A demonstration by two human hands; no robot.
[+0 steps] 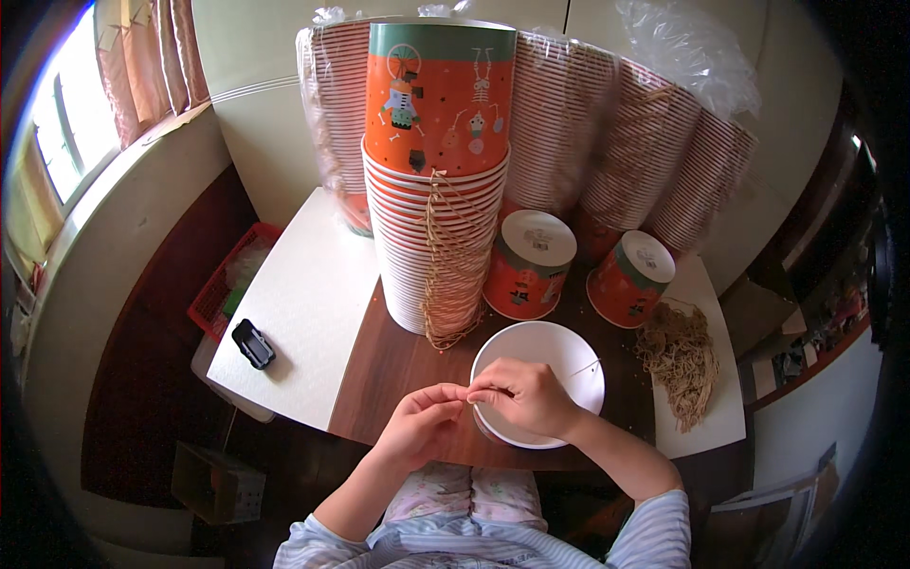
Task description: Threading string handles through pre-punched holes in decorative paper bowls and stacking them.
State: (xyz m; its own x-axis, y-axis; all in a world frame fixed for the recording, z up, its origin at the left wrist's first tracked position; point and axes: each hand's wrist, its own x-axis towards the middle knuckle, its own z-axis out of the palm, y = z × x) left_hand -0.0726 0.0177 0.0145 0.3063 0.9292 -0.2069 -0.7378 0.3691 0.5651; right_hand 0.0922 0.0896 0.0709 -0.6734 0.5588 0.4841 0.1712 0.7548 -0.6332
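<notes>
In front of me stands a paper bucket (580, 403), open end up and white inside. Over its near left rim my two hands meet, fingertips together. My left hand (422, 422) is closed in a pinch just outside the rim. My right hand (526, 394) reaches across the bucket's mouth, its thumb and fingers also pinched. Whatever lies between the fingertips is too small to make out. A thin strand of string (586, 367) shows inside the bucket near its right rim; its other end is hidden.
Beyond the bucket rises a tall stack of nested paper buckets (436, 114) with twine handles hanging down its side. Two upside-down buckets (537, 237) (647, 258) stand to its right. Loose twine (681, 365) lies on the right, a black plastic case (253, 343) on the left. Plastic-wrapped stacks (559, 114) line the back.
</notes>
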